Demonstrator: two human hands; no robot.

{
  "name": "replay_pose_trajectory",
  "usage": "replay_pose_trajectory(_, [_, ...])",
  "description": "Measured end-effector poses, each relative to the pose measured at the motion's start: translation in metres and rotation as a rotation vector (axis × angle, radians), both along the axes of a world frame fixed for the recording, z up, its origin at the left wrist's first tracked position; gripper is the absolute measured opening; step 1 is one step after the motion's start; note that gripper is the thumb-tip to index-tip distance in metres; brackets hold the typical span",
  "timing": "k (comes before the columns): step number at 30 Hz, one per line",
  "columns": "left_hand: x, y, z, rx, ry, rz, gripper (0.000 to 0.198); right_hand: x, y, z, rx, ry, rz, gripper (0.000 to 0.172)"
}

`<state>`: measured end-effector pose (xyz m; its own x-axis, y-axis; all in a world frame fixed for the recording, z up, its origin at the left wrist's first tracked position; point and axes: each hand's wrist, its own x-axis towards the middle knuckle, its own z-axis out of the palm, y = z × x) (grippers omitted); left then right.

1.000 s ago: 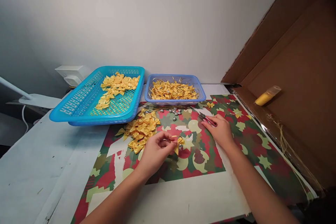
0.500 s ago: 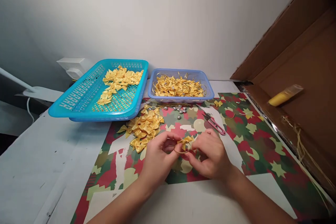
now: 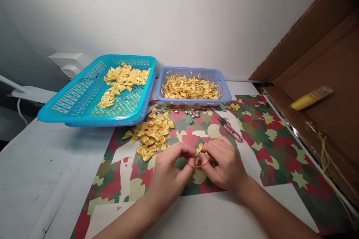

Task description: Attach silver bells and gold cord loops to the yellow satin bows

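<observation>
My left hand (image 3: 168,173) and my right hand (image 3: 226,166) meet over the patterned paper (image 3: 269,145), both pinched on one small yellow ribbon bow (image 3: 199,149) with a thin gold loop of cord (image 3: 198,163) hanging under it. A loose pile of yellow bows (image 3: 153,132) lies just beyond my left hand. Pink-handled thread snips (image 3: 230,130) lie on the paper beyond my right hand. Small silver bells (image 3: 190,114) are scattered further back.
A large turquoise basket (image 3: 84,101) with some bows stands at the back left. A smaller blue basket (image 3: 224,91) full of bows with cords sits beside it. An open cardboard box (image 3: 322,78) with a yellow tube (image 3: 310,98) fills the right side. The wall is close behind.
My right hand left the snips on the paper and came over to the bow in my left hand. Both hands now pinch it, and the cord loop hangs beneath.
</observation>
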<state>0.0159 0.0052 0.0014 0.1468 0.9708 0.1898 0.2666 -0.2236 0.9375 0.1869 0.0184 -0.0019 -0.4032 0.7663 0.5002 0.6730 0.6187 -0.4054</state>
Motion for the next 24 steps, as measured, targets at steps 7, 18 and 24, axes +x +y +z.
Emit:
replay_pose_trajectory(7, [0.0006, 0.0009, -0.0021, -0.097, -0.115, -0.042, 0.005, -0.0006, 0.0011, -0.0019, -0.073, 0.112, 0.062, 0.02])
replay_pose_trajectory(18, [0.0044, -0.0034, -0.0028, -0.089, -0.139, 0.004, 0.007, -0.0051, -0.0001, -0.0033, 0.117, 0.195, 0.025, 0.025])
replay_pose_trajectory(24, [0.0051, -0.0017, -0.0039, -0.124, -0.167, -0.001, 0.007, -0.0053, 0.0005, -0.0026, 0.105, 0.207, 0.019, 0.023])
